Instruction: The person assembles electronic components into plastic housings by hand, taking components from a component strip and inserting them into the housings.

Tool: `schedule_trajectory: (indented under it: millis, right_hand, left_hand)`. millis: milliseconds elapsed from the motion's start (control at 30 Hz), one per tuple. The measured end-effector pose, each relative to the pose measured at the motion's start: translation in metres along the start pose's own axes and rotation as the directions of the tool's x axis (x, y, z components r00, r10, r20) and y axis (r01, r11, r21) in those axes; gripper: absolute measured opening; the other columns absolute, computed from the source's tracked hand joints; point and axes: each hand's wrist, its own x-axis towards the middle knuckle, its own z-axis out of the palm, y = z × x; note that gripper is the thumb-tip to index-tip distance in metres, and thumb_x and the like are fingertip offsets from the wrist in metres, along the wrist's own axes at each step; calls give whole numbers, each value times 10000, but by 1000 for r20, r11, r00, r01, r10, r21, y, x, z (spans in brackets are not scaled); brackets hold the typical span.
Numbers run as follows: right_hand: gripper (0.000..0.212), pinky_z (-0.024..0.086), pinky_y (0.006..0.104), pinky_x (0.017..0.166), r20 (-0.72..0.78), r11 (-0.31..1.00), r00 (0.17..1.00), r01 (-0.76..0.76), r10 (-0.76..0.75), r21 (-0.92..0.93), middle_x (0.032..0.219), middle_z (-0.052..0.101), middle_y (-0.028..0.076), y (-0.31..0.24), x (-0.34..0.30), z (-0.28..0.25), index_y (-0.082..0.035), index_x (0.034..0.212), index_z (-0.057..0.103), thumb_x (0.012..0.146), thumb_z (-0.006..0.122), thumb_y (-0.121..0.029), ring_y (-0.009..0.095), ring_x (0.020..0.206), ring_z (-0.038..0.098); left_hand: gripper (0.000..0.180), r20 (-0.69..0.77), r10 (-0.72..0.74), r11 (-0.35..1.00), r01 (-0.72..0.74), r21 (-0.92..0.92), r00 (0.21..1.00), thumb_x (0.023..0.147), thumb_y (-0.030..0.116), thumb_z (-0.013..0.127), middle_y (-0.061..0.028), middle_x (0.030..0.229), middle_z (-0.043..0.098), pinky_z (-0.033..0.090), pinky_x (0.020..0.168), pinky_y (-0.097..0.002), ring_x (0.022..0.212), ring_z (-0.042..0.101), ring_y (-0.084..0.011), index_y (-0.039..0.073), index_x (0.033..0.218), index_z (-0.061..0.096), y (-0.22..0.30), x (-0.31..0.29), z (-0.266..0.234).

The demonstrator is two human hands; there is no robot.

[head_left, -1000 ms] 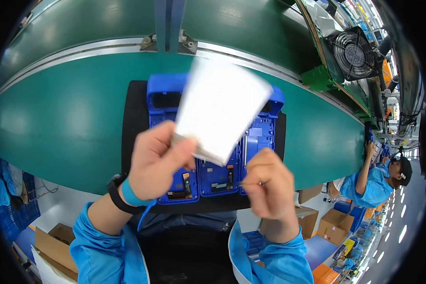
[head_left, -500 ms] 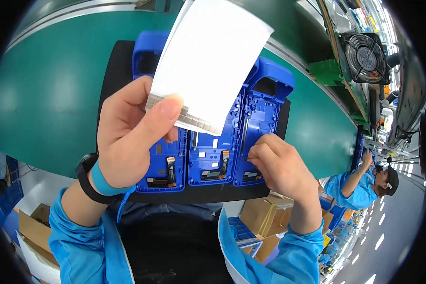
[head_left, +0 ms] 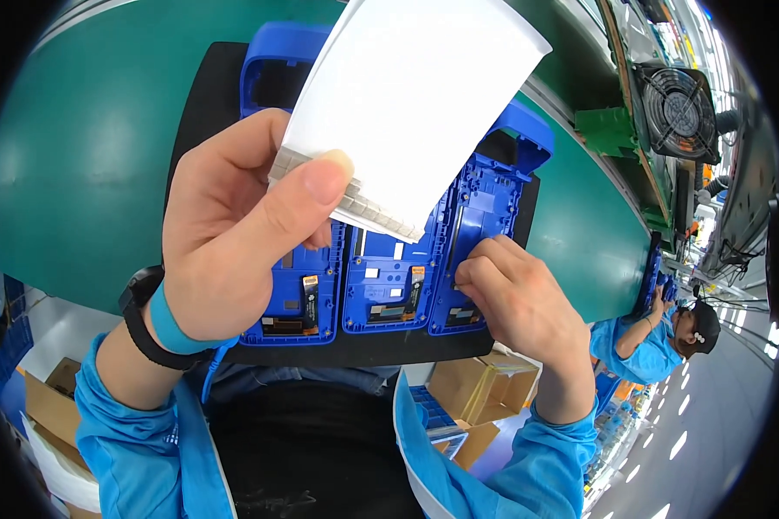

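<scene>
My left hand (head_left: 221,233) pinches a white sheet (head_left: 424,104) between thumb and fingers. Along the sheet's lower edge runs a strip of small grey square pads (head_left: 376,214). Beneath it, three blue plastic housings lie side by side: a left one (head_left: 277,316), a middle one (head_left: 385,290) and a right one (head_left: 489,195). Flat dark cables with orange ends show in the left and middle housings. My right hand (head_left: 528,298) is closed over the lower part of the right housing, fingertips pinched together and down inside it. Whatever they hold is too small or hidden to make out.
Under the housings is a black mat (head_left: 203,121) on a green worktable (head_left: 86,156). A black fan (head_left: 679,112) stands at the far right. Cardboard boxes (head_left: 476,389) sit below the table's near edge. Another person in blue (head_left: 623,350) works at the right.
The sheet and my left hand appear slightly larger, and the sheet's top reaches further right. My right hand stays pinched at the right housing. The other person's raised arm has come down.
</scene>
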Motion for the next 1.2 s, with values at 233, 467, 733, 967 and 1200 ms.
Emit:
schedule_trajectory:
  millis: [233, 467, 733, 967, 1200]
  right_hand:
    - [206, 486, 381, 626, -78, 998, 997, -34, 30, -48, 832, 570, 108, -6, -2, 4, -17, 870, 573, 731, 718, 31, 294, 739, 574]
    - [229, 484, 377, 602, -231, 1000, 973, 10, -13, -15, 836, 571, 124, 1, -12, 19, -6, 864, 565, 711, 723, 57, 300, 727, 579]
    - [241, 454, 382, 662, -158, 998, 987, -32, 41, 61, 847, 551, 115, 2, -24, 13, -18, 863, 551, 704, 710, 69, 303, 771, 528]
    - [219, 451, 377, 679, -141, 997, 989, -38, 47, 69, 859, 544, 111, 4, -25, 17, -20, 861, 564, 714, 707, 55, 301, 788, 517]
    - [201, 451, 375, 687, -111, 997, 993, -36, 44, 71, 858, 543, 107, 6, -25, 14, -23, 864, 571, 728, 705, 42, 299, 789, 512]
  left_hand:
    - [308, 5, 9, 1000, -9, 1, 1000, 998, 204, 552, -50, 860, 644, 450, 698, -194, 719, 573, -54, -45, 1181, 559, 2, 0, 0]
    - [322, 46, 5, 1000, -6, 14, 999, 994, 210, 562, -47, 857, 646, 459, 690, -196, 719, 575, -52, -45, 1190, 559, 0, 1, -4]
    - [360, 35, 12, 999, -13, 30, 999, 992, 214, 568, -48, 865, 650, 463, 690, -193, 721, 582, -51, -46, 1239, 544, 0, -1, -5]
    - [417, 52, 22, 997, -25, 68, 998, 1000, 213, 555, -55, 890, 658, 471, 688, -197, 730, 593, -60, -48, 1322, 507, -2, -1, -7]
    - [435, 69, 67, 992, -74, 107, 995, 1007, 218, 549, -71, 913, 662, 481, 685, -201, 735, 601, -66, -47, 1347, 489, -3, -2, -7]
